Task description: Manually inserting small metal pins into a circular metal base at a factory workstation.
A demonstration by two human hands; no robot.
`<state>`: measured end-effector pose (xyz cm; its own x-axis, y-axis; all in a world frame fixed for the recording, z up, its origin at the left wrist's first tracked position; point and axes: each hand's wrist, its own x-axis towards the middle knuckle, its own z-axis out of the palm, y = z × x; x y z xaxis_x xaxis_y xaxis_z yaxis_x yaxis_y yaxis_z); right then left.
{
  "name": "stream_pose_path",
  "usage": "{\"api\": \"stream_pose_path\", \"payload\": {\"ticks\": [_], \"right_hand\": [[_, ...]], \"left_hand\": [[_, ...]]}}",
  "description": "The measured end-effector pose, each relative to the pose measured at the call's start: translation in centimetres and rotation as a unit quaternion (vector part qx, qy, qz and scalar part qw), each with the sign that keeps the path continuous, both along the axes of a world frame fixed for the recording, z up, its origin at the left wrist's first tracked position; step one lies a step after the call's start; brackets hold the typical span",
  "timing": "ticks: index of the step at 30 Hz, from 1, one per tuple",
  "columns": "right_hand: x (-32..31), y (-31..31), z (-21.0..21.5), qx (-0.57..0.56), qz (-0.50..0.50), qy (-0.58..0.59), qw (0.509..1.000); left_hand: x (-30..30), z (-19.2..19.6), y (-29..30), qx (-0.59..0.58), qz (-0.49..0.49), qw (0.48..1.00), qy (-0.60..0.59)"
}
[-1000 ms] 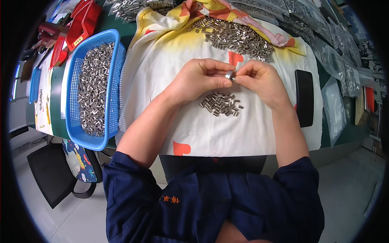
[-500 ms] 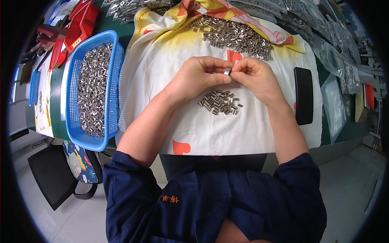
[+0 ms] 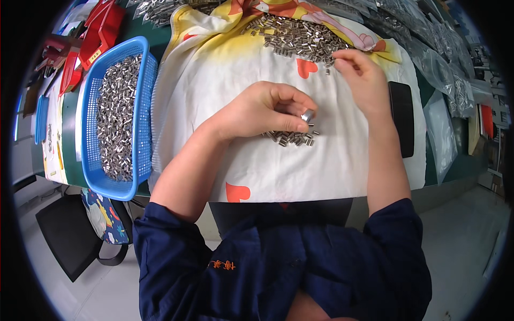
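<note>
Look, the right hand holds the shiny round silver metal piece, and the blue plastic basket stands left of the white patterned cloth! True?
The left hand, not the right hand, holds the silver metal piece; the head view shows it.

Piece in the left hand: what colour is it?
The piece is silvery; the head view shows it best.

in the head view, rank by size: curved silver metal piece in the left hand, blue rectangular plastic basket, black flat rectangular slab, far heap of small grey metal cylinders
Largest to smallest:
1. Blue basket
2. Far heap of cylinders
3. Black slab
4. Silver piece in the left hand
</note>
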<state>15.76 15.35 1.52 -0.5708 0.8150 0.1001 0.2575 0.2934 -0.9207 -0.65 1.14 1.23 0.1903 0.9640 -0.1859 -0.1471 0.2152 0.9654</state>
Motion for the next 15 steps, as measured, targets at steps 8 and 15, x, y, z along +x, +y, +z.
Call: {"api": "stream_pose_path", "payload": {"ticks": [8,15], "right_hand": [[-2.5,0.0,-0.8,0.391,0.089,-0.221,0.889],[-2.1,-0.6,-0.2,0.423,0.115,-0.197,0.877]], "left_hand": [[-0.8,-0.6,-0.1,0.014,0.027,0.997,-0.069],[-0.9,-1.0,0.1,0.015,0.074,0.994,-0.075]]}}
